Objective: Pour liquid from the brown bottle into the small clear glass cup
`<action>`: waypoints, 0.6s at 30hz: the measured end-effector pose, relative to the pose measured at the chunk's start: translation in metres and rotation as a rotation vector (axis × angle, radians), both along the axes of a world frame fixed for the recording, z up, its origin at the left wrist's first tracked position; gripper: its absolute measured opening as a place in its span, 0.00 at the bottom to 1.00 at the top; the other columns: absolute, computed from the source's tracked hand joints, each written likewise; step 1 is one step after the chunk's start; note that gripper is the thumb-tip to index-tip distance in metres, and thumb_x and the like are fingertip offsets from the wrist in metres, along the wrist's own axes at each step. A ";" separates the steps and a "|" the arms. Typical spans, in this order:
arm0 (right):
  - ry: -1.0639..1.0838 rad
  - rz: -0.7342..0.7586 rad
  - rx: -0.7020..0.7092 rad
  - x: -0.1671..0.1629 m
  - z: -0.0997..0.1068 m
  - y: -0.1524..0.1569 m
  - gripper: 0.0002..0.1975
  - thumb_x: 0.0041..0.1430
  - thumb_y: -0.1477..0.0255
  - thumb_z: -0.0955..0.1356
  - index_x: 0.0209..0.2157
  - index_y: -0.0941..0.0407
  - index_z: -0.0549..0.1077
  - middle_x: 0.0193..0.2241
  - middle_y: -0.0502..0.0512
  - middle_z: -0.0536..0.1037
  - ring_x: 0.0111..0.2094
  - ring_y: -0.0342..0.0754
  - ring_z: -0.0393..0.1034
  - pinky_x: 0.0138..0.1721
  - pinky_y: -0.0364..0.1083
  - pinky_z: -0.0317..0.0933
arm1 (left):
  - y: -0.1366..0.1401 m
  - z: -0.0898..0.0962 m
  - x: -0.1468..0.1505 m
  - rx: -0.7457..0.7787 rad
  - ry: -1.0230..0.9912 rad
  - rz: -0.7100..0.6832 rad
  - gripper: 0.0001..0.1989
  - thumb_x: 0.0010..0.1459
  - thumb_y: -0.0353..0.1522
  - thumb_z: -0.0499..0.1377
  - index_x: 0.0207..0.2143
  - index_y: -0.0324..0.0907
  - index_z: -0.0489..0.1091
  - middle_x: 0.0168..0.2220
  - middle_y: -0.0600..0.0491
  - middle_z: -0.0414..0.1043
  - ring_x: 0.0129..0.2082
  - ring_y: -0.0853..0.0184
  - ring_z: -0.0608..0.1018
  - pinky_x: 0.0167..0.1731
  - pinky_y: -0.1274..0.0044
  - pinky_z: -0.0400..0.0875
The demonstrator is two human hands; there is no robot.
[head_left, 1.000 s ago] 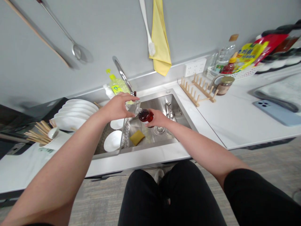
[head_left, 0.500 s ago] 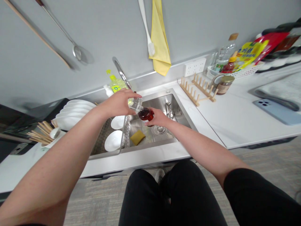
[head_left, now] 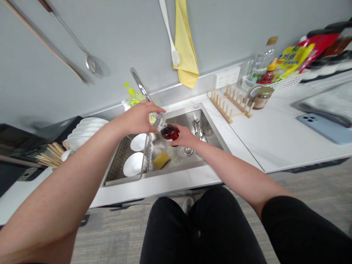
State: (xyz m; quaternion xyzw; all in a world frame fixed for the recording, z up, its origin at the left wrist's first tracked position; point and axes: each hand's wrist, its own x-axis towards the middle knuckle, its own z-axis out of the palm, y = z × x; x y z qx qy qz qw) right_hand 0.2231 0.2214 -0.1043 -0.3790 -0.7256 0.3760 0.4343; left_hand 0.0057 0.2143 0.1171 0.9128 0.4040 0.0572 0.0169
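Observation:
Over the sink, my left hand (head_left: 141,116) is closed around a small clear bottle (head_left: 160,121), which is tilted with its lower end at the top of a dark red bottle (head_left: 169,134). My right hand (head_left: 184,136) grips that dark red bottle from the right side. Whether liquid flows between the two is too small to tell. Beneath them lies the steel sink (head_left: 180,167), with a yellow-brown sponge (head_left: 161,160) on its bottom near the left side.
Left of the sink, a wire rack (head_left: 117,165) holds white bowls (head_left: 134,165). Stacked white plates (head_left: 89,128) and chopsticks (head_left: 51,156) stand farther left. A faucet (head_left: 140,84) rises behind. To the right are a wooden rack (head_left: 231,104), a jar (head_left: 262,98) and a phone (head_left: 326,128).
Both hands keep their hold, with the clear bottle still tilted at the dark red bottle. The camera view has shifted slightly; little else differs.

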 end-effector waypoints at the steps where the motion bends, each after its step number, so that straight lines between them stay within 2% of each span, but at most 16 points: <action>1: 0.002 -0.002 0.005 0.000 0.001 -0.001 0.45 0.45 0.67 0.87 0.66 0.47 0.78 0.58 0.56 0.87 0.58 0.65 0.83 0.65 0.64 0.75 | 0.000 0.001 0.001 0.004 0.005 0.000 0.40 0.47 0.41 0.78 0.65 0.51 0.82 0.57 0.45 0.82 0.60 0.44 0.78 0.65 0.54 0.69; 10: 0.009 -0.016 0.007 0.003 0.006 -0.005 0.45 0.45 0.64 0.87 0.66 0.46 0.78 0.59 0.56 0.87 0.60 0.65 0.82 0.67 0.64 0.74 | -0.002 0.009 0.011 0.012 0.060 -0.006 0.40 0.46 0.42 0.78 0.65 0.52 0.82 0.56 0.46 0.81 0.60 0.43 0.77 0.66 0.53 0.68; 18: 0.022 -0.014 0.022 0.003 0.004 -0.005 0.45 0.45 0.65 0.87 0.66 0.47 0.79 0.59 0.56 0.87 0.60 0.66 0.83 0.67 0.65 0.74 | -0.003 0.015 0.018 0.051 0.150 -0.037 0.40 0.48 0.42 0.77 0.65 0.49 0.82 0.55 0.46 0.82 0.59 0.44 0.78 0.64 0.55 0.69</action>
